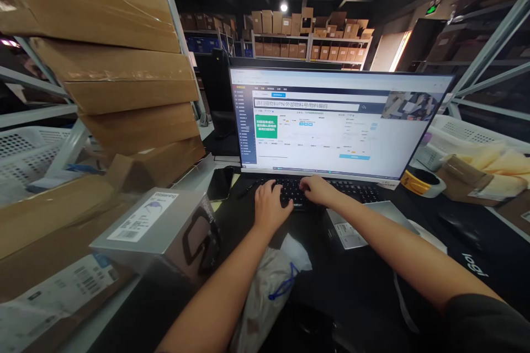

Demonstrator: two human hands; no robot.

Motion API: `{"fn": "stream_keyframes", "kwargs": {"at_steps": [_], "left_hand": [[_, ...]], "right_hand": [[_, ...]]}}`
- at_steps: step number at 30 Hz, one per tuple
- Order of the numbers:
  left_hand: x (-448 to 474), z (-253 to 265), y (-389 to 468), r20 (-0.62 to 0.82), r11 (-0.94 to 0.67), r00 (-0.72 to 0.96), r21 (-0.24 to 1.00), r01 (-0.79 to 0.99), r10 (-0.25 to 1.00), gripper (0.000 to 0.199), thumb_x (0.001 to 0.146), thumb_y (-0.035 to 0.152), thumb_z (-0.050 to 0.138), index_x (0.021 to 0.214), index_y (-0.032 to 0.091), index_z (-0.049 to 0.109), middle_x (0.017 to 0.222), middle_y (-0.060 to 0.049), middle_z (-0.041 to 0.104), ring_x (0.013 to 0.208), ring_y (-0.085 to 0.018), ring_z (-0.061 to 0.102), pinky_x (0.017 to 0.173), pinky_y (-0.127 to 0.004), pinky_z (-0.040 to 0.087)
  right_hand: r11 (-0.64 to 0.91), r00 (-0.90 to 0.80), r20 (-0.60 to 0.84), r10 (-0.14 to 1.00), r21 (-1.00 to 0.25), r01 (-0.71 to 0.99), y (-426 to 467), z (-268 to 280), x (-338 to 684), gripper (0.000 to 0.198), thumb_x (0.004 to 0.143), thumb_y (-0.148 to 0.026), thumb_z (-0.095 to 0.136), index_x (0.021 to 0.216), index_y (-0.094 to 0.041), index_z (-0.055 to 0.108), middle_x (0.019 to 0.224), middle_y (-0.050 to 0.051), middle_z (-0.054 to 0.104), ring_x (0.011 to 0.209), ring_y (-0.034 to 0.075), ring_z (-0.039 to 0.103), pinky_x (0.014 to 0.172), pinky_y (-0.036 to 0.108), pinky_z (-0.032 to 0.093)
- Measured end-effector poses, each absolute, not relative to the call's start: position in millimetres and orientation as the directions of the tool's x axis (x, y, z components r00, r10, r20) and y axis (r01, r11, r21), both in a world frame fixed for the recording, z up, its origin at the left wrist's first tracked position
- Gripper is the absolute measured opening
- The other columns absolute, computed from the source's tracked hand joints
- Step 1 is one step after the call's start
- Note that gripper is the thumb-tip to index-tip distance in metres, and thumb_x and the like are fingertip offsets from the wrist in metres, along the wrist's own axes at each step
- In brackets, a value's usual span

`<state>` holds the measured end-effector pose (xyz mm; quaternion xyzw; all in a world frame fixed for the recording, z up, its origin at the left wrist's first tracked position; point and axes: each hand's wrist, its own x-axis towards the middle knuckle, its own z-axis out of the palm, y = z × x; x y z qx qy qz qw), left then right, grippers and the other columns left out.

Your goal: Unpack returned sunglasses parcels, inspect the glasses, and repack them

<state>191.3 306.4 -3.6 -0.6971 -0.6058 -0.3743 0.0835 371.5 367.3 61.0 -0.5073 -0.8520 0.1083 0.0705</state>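
Both hands rest on a black keyboard (362, 192) in front of a lit monitor (306, 143). My left hand (269, 205) lies over the keyboard's left part, fingers spread and bent, thumb out to the side; it holds nothing. Over the middle keys is my right hand (318, 190), its index finger reaching forward and the other fingers curled and partly hidden; nothing shows in it. Beneath my right forearm lies a flat silver box (351, 234) with a white label. A grey cloth pouch (265, 281) with a blue drawstring lies between my forearms.
Left of my arm stands a grey labelled box (165, 231), beside stacked cardboard cartons (132, 71). A phone (221, 183) lies left of the keyboard. At right are a yellow tape roll (418, 181), a black mouse (459, 230) and an open carton (464, 179). Shelves (310, 47) stand behind.
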Motion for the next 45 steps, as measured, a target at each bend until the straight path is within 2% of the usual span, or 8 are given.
{"fn": "stream_keyframes", "kwargs": {"at_steps": [6, 12, 18, 25, 32, 35, 40, 45], "left_hand": [[192.2, -6.3, 307.5, 0.602, -0.257, 0.011, 0.325, 0.910, 0.799, 0.053, 0.075, 0.033, 0.078, 0.121, 0.015, 0.060, 0.135, -0.018, 0.053, 0.129, -0.035, 0.049, 0.119, -0.054, 0.031], [191.5, -2.0, 306.0, 0.590, -0.277, 0.037, 0.322, 0.905, 0.807, 0.027, 0.088, 0.017, 0.056, 0.114, 0.016, 0.063, 0.130, -0.014, 0.057, 0.124, -0.030, 0.053, 0.115, -0.049, 0.037], [192.5, -5.2, 307.7, 0.533, -0.326, 0.116, 0.319, 0.890, 0.838, 0.021, 0.087, 0.016, 0.058, 0.106, 0.018, 0.067, 0.125, -0.012, 0.060, 0.119, -0.029, 0.055, 0.105, -0.045, 0.047], [190.7, -2.1, 306.5, 0.514, -0.294, 0.086, 0.337, 0.895, 0.853, 0.037, 0.083, 0.001, 0.046, 0.110, 0.016, 0.066, 0.126, -0.012, 0.060, 0.120, -0.028, 0.055, 0.104, -0.043, 0.047], [189.9, -2.4, 307.8, 0.505, -0.265, 0.062, 0.341, 0.902, 0.861, 0.035, 0.081, 0.001, 0.047, 0.106, 0.016, 0.068, 0.123, -0.012, 0.062, 0.115, -0.028, 0.057, 0.101, -0.043, 0.048], [190.0, -2.3, 307.6, 0.515, -0.250, 0.039, 0.348, 0.904, 0.856, 0.036, 0.082, 0.001, 0.046, 0.106, 0.016, 0.068, 0.123, -0.012, 0.062, 0.115, -0.028, 0.057, 0.101, -0.043, 0.048], [187.6, -2.6, 308.2, 0.535, -0.194, -0.044, 0.379, 0.905, 0.843, 0.037, 0.083, 0.000, 0.045, 0.107, 0.016, 0.068, 0.123, -0.013, 0.061, 0.115, -0.029, 0.057, 0.103, -0.043, 0.047], [185.8, -3.5, 309.2, 0.559, -0.169, -0.088, 0.392, 0.904, 0.825, 0.038, 0.083, -0.001, 0.044, 0.107, 0.016, 0.068, 0.123, -0.013, 0.060, 0.116, -0.029, 0.057, 0.106, -0.045, 0.046]], "right_hand": [[0.483, -0.490, 0.034, 0.871, -0.237, 0.843, 370.1, 58.1, 371.7, 0.014, 0.096, -0.028, 0.064, 0.101, -0.015, 0.068, 0.103, 0.005, 0.068, 0.101, 0.020, 0.064, 0.094, 0.042, 0.052], [0.521, -0.528, 0.040, 0.848, -0.238, 0.820, 374.5, 53.8, 375.7, 0.010, 0.094, -0.019, 0.064, 0.101, -0.015, 0.070, 0.099, 0.004, 0.069, 0.101, 0.020, 0.064, 0.096, 0.043, 0.050], [0.628, -0.636, 0.060, 0.769, -0.252, 0.736, 372.3, 49.8, 374.0, 0.039, 0.074, 0.006, 0.059, 0.093, -0.021, 0.080, 0.121, 0.009, 0.063, 0.117, 0.025, 0.057, 0.104, 0.038, 0.044], [0.667, -0.671, 0.083, 0.737, -0.250, 0.702, 372.6, 49.8, 372.4, 0.051, 0.072, 0.011, 0.051, 0.097, -0.022, 0.081, 0.119, 0.009, 0.061, 0.117, 0.025, 0.055, 0.104, 0.038, 0.043], [0.666, -0.680, 0.022, 0.733, -0.227, 0.711, 369.5, 51.3, 371.2, 0.050, 0.071, 0.011, 0.055, 0.094, -0.024, 0.081, 0.129, 0.009, 0.059, 0.122, 0.029, 0.051, 0.107, 0.042, 0.040], [0.623, -0.634, 0.029, 0.773, -0.228, 0.749, 370.9, 52.2, 372.2, 0.046, 0.074, 0.010, 0.054, 0.099, -0.020, 0.078, 0.121, 0.009, 0.063, 0.118, 0.026, 0.054, 0.103, 0.039, 0.042], [0.523, -0.534, 0.018, 0.845, -0.231, 0.821, 375.3, 50.5, 376.6, 0.014, 0.091, -0.013, 0.063, 0.104, -0.014, 0.067, 0.105, 0.006, 0.064, 0.099, 0.021, 0.060, 0.089, 0.039, 0.050], [0.519, -0.529, 0.029, 0.848, -0.245, 0.819, 376.0, 48.5, 376.1, 0.013, 0.096, -0.024, 0.062, 0.104, -0.015, 0.065, 0.106, 0.006, 0.064, 0.102, 0.021, 0.060, 0.091, 0.040, 0.050]]}}
